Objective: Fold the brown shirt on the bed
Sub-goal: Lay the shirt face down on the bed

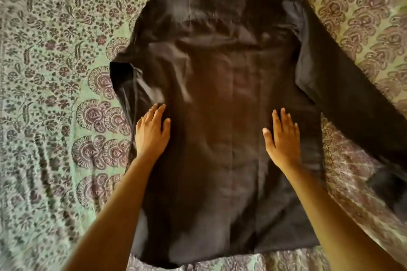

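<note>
Cloth of the dark brown long-sleeved shirt [224, 86] lies spread flat on the bed in the middle of the frame, with the shoulders toward the upper edge and the hem [220, 255] toward the lower edge. Its long axis therefore runs from top to bottom of the picture, along the centre seam [231, 160]. One long sleeve [352, 105] stretches out to the lower right of the frame, away from the body of the garment. The other sleeve [125, 81], at the middle left, is bunched and partly turned in on itself. Both hands lie on the body of the shirt, about halfway along its length. The left hand [152, 134] rests flat near the left edge, fingers straight and a little spread, holding nothing. The right hand [283, 138] rests flat in the same way to the right of the seam, also gripping nothing. The stretched sleeve lies to the right of the right hand, so in my judgement this hand is the nearer one to bring it across the body, while the left hand is just beside the bunched sleeve. Under all of this is the green bed sheet with a purple floral print [55, 50], which fills the rest of the frame.
</note>
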A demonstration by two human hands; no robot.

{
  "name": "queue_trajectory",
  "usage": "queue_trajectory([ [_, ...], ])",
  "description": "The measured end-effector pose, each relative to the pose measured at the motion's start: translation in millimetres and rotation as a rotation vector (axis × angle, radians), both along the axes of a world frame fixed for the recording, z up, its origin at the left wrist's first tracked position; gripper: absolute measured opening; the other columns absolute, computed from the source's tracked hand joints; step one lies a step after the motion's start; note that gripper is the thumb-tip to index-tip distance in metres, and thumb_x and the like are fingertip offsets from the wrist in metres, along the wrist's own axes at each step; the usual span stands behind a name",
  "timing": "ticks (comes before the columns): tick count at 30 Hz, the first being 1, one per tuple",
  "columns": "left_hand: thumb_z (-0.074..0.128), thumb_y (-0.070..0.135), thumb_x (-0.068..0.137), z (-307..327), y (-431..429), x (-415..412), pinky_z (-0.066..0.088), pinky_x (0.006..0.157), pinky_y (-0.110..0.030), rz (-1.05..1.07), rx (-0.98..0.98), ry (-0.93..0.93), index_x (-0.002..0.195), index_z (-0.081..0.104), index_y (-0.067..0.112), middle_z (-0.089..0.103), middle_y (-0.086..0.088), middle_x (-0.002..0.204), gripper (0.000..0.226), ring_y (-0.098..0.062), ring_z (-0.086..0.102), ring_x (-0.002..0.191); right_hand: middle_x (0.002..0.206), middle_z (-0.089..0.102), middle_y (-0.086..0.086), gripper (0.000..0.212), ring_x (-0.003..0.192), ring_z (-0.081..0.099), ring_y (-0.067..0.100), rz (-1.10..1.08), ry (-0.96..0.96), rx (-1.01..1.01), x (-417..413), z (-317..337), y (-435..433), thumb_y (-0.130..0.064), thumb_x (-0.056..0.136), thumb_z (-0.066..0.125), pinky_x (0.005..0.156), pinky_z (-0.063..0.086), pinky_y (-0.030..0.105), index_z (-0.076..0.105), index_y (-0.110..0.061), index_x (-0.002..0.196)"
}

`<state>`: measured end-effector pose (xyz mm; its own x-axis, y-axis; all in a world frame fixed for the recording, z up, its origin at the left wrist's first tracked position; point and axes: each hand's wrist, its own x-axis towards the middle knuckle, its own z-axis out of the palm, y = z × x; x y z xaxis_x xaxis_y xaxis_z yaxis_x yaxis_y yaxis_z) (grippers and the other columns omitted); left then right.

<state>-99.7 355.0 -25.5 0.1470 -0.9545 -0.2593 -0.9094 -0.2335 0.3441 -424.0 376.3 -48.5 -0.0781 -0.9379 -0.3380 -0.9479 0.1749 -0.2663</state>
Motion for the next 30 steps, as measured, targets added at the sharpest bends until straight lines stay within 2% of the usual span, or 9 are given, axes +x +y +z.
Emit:
queue_trajectory([
  [8, 0.039, 0.041, 0.096, 3, 103, 32, 0.009, 0.116, -0.046, 0.007, 0.333, -0.13, 0.148, 0.013, 0.034, 0.002, 0.004, 0.159, 0.058, -0.02, 0.008, 0.146, 0.157, 0.006, 0.009, 0.063, 0.143, 0.009, 0.031, -0.175, 0.106, 0.165, -2, 10, 82, -0.047, 0.092, 0.026, 0.113, 0.007, 0.05, 0.015, -0.02, 0.148],
  [11, 0.042, 0.035, 0.097, 7, 96, 40, 0.024, 0.111, -0.041, 0.114, 0.241, 0.108, 0.141, 0.038, 0.024, 0.029, -0.003, 0.153, 0.046, -0.023, 0.029, 0.14, 0.157, 0.002, 0.01, 0.061, 0.144, 0.005, 0.03, -0.181, 0.111, 0.225, -7, 18, 82, -0.037, 0.096, 0.037, 0.115, 0.006, 0.049, 0.013, -0.019, 0.149],
  [14, 0.046, 0.019, 0.095, 20, 90, 46, 0.045, 0.083, -0.034, 0.367, -0.014, 0.264, 0.119, 0.062, 0.016, 0.065, -0.015, 0.115, 0.029, -0.032, 0.06, 0.106, 0.156, 0.008, 0.015, 0.061, 0.143, 0.008, 0.031, -0.198, 0.093, 0.2, 12, 31, 76, -0.035, 0.096, 0.039, 0.115, 0.007, 0.046, 0.019, -0.01, 0.147],
  [17, 0.045, 0.005, 0.09, 29, 90, 56, 0.04, 0.069, -0.03, 0.61, -0.078, 0.247, 0.107, 0.067, 0.009, 0.068, -0.021, 0.1, 0.029, -0.036, 0.062, 0.095, 0.152, 0.021, 0.02, 0.057, 0.14, 0.021, 0.035, -0.099, 0.001, 0.063, 59, 41, 77, -0.033, 0.093, 0.042, 0.114, 0.016, 0.047, 0.033, -0.005, 0.142],
  [21, 0.055, 0.009, 0.086, 17, 79, 74, 0.046, 0.08, -0.032, 0.764, 0.084, 0.269, 0.107, 0.067, 0.01, 0.068, -0.018, 0.107, 0.024, -0.033, 0.061, 0.104, 0.15, 0.027, 0.017, 0.063, 0.139, 0.027, 0.033, 0.188, -0.203, 0.016, 140, 44, 85, -0.039, 0.085, 0.036, 0.112, 0.023, 0.046, 0.039, -0.007, 0.139],
  [23, 0.064, 0.018, 0.082, 11, 67, 77, 0.047, 0.083, -0.031, 0.765, 0.139, 0.337, 0.107, 0.066, 0.012, 0.068, -0.014, 0.107, 0.025, -0.03, 0.061, 0.104, 0.152, 0.024, 0.013, 0.062, 0.141, 0.024, 0.029, 0.326, -0.284, 0.027, 173, 43, 89, -0.038, 0.087, 0.035, 0.113, 0.02, 0.042, 0.035, -0.009, 0.142],
  [26, 0.071, 0.028, 0.08, 5, 53, 72, 0.047, 0.082, -0.032, 0.579, 0.229, 0.421, 0.103, 0.065, 0.005, 0.067, -0.01, 0.099, 0.033, -0.023, 0.062, 0.097, 0.153, 0.023, 0.01, 0.06, 0.141, 0.024, 0.026, 0.417, -0.356, 0.032, 209, 38, 93, -0.035, 0.088, 0.038, 0.114, 0.02, 0.039, 0.031, -0.011, 0.143],
  [28, 0.071, 0.028, 0.081, 0, 51, 66, 0.052, 0.082, -0.036, 0.428, 0.311, 0.443, 0.1, 0.068, 0.001, 0.069, -0.018, 0.097, 0.033, -0.031, 0.066, 0.094, 0.153, 0.022, 0.009, 0.061, 0.141, 0.023, 0.024, 0.44, -0.353, 0.05, 221, 35, 94, -0.037, 0.09, 0.036, 0.114, 0.019, 0.037, 0.028, -0.012, 0.144],
  [30, 0.068, 0.027, 0.083, 0, 55, 67, 0.053, 0.084, -0.041, 0.429, 0.311, 0.461, 0.103, 0.068, 0.002, 0.069, -0.022, 0.1, 0.032, -0.034, 0.065, 0.096, 0.155, 0.019, 0.007, 0.059, 0.143, 0.018, 0.022, 0.475, -0.307, 0.102, 229, 31, 91, -0.039, 0.094, 0.035, 0.115, 0.015, 0.035, 0.023, -0.014, 0.146],
])
